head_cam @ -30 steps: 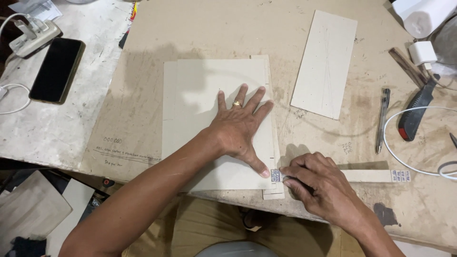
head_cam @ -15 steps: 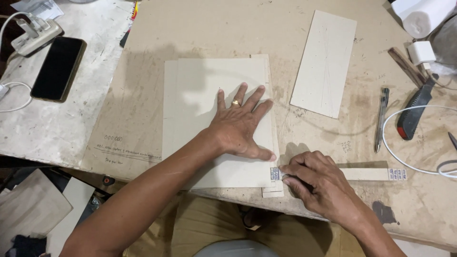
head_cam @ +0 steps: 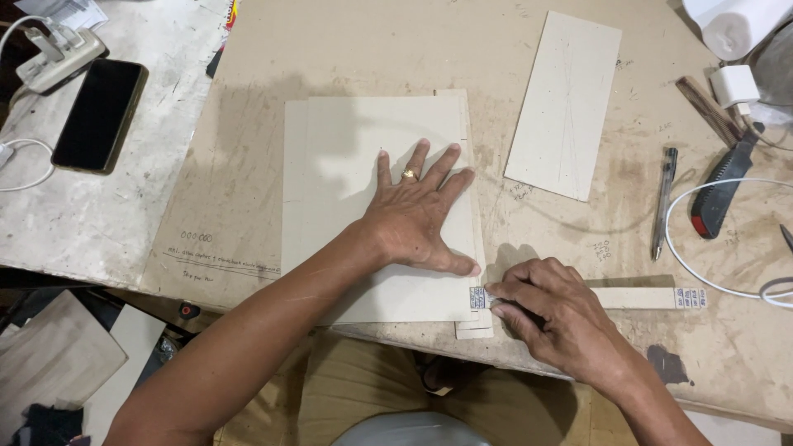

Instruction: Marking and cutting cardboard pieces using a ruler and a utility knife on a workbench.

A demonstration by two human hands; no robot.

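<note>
Two hands work a stack of grey boards (head_cam: 363,149) at the bench (head_cam: 347,49) edge: the left hand (head_cam: 417,223) lies spread flat on top, thumb at the stack's right edge, while the right hand (head_cam: 549,310), fingers curled, pins a pale ruler (head_cam: 644,297) (long axis running rightward) just beside that thumb.

Worn workshop bench under even light

A scuffed brown worktop (head_cam: 347,49) abuts a stained grey table (head_cam: 99,223) at left; cluttered floor (head_cam: 58,363) below.
</note>
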